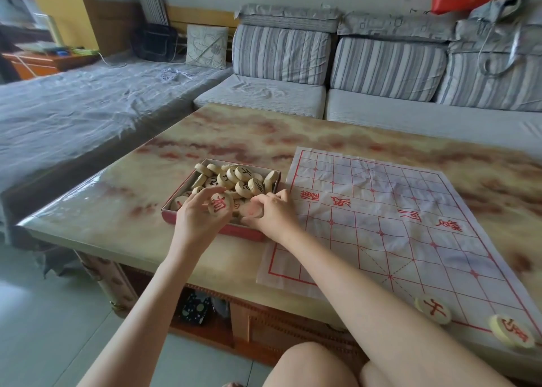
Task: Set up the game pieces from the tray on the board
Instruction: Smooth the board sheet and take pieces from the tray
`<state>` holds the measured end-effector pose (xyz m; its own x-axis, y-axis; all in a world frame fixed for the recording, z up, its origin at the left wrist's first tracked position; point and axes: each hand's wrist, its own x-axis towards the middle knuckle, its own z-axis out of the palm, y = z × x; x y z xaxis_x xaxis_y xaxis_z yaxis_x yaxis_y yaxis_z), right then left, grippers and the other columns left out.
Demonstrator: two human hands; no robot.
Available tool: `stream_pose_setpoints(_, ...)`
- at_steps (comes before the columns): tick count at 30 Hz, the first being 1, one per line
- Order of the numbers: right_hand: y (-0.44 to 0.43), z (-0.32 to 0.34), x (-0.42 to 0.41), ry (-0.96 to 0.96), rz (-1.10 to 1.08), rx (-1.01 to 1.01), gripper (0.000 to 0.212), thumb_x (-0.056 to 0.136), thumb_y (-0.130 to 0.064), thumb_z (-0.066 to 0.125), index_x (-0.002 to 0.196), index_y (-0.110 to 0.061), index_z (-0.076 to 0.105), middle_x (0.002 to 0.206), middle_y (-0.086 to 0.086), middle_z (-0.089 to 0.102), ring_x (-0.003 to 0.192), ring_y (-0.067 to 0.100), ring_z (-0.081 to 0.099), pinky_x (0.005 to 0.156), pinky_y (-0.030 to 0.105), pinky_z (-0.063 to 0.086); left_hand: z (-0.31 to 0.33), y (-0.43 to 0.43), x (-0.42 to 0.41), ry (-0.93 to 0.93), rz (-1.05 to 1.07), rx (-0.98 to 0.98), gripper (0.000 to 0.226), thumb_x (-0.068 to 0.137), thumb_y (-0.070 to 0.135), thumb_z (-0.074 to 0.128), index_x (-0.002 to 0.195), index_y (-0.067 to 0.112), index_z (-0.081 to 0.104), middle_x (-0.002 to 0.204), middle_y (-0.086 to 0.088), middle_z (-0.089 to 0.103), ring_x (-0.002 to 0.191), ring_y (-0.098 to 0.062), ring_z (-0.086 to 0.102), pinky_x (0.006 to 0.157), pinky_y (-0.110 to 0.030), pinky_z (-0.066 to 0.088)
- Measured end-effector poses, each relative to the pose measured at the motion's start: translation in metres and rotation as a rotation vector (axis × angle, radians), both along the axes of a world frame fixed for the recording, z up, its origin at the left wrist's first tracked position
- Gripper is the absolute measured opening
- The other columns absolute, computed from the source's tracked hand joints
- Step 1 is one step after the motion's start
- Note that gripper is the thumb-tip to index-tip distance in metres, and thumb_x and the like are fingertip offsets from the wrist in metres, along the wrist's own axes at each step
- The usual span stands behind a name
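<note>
A red-rimmed tray point(265, 173) on the table holds several round pale wooden pieces with black or red characters. My left hand point(196, 217) is over the tray's near end, fingers closed on a red-marked piece point(220, 204) held face up. My right hand point(271, 214) is beside it at the tray's near right corner, gripping another pale piece point(251, 210) with a faint red mark. To the right lies the paper board point(390, 219), white with a red grid. Two red-marked pieces point(433, 310) point(512, 334) rest on its near edge.
The marble-patterned table point(234, 134) has its front edge close to my knees point(316, 366). A striped grey sofa point(381, 73) runs behind the table and a covered bed point(73, 117) lies to the left. The board paper is creased.
</note>
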<state>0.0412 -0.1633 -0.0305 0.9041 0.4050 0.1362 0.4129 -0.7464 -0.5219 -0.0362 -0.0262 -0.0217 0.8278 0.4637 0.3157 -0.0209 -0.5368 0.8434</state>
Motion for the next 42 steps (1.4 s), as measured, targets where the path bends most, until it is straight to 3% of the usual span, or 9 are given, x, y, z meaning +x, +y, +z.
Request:
stream_pose_setpoints(5,-0.005,0.002,-0.001,-0.042,-0.023,0.15,0.054,0.075,-0.032,0.072,0.123,-0.015,0.056,0.118,0.003,0.059,0.115,0.023,0.04,0.095,0.028,0.033,0.007,-0.005,-0.004,-0.01,-0.098,-0.199,0.027,0.075,0.027,0.071,0.099,0.039,0.063,0.103,0.005,0.065,0.094,-0.01,0.064,0.077,-0.028,0.055)
stream_pose_setpoints(9,-0.026,0.007,-0.012,-0.013,-0.014,0.312,0.049,0.074,-0.025,0.074,0.119,-0.013,0.058,0.114,0.005,0.059,0.111,0.02,0.047,0.095,0.028,0.04,0.01,-0.006,-0.005,0.032,-0.233,-0.46,0.047,0.058,0.033,0.077,0.101,0.042,0.061,0.113,-0.004,0.063,0.103,-0.017,0.063,0.084,-0.031,0.053)
stream_pose_setpoints(15,-0.078,0.014,-0.033,0.04,-0.024,0.416,0.045,0.076,-0.021,0.073,0.118,-0.015,0.058,0.113,0.003,0.059,0.1,0.01,0.053,0.074,0.004,0.038,0.007,-0.032,-0.004,0.039,-0.287,-0.304,0.049,0.067,0.016,0.079,0.11,0.033,0.062,0.107,0.008,0.066,0.101,-0.015,0.063,0.078,-0.025,0.052)
stream_pose_setpoints(18,-0.106,0.019,-0.045,0.044,-0.036,0.4,0.048,0.077,-0.019,0.072,0.122,-0.016,0.055,0.116,0.0,0.058,0.102,0.008,0.053,0.078,0.008,0.041,0.009,-0.049,-0.005,0.057,-0.329,-0.247,0.053,0.064,0.022,0.079,0.112,0.032,0.061,0.102,0.007,0.067,0.094,-0.015,0.063,0.08,-0.031,0.053)
stream_pose_setpoints(26,-0.2,0.02,-0.081,0.111,-0.154,0.356,0.048,0.079,-0.024,0.071,0.123,-0.029,0.052,0.112,-0.007,0.057,0.098,0.001,0.052,0.077,0.012,0.043,0.003,-0.108,-0.017,0.12,-0.479,-0.099,0.056,0.063,0.019,0.082,0.113,0.021,0.058,0.101,0.008,0.066,0.09,0.001,0.061,0.07,-0.008,0.05)
stream_pose_setpoints(31,-0.255,0.014,-0.097,0.111,-0.265,0.285,0.047,0.079,-0.023,0.071,0.122,-0.028,0.052,0.108,-0.013,0.055,0.097,-0.001,0.051,0.08,0.012,0.041,-0.003,-0.143,-0.021,0.15,-0.544,-0.037,0.053,0.062,0.019,0.082,0.111,0.02,0.061,0.103,0.007,0.066,0.095,-0.003,0.062,0.078,-0.019,0.054)
stream_pose_setpoints(34,-0.287,0.006,-0.096,0.104,-0.364,0.262,0.051,0.078,-0.018,0.072,0.125,-0.023,0.053,0.111,-0.006,0.058,0.103,0.009,0.053,0.084,0.018,0.04,-0.004,-0.16,-0.019,0.17,-0.548,-0.023,0.051,0.062,0.019,0.082,0.109,0.022,0.062,0.101,0.006,0.066,0.094,-0.008,0.063,0.077,-0.019,0.053)
stream_pose_setpoints(38,-0.322,-0.001,-0.089,0.081,-0.482,0.256,0.05,0.075,-0.012,0.074,0.122,-0.014,0.056,0.112,0.003,0.062,0.101,0.013,0.055,0.083,0.021,0.038,-0.003,-0.181,-0.014,0.177,-0.564,0.003,0.051,0.063,0.019,0.082,0.109,0.023,0.061,0.103,0.005,0.064,0.089,-0.007,0.061,0.063,-0.006,0.047)
stream_pose_setpoints(42,-0.346,-0.004,-0.08,0.07,-0.586,0.301,0.048,0.073,-0.007,0.074,0.119,-0.01,0.058,0.111,0.008,0.063,0.096,0.014,0.055,0.081,0.023,0.037,-0.004,-0.199,-0.007,0.171,-0.594,0.046,0.052,0.063,0.019,0.082,0.11,0.021,0.06,0.106,0.004,0.065,0.09,-0.005,0.059,0.064,-0.005,0.047)
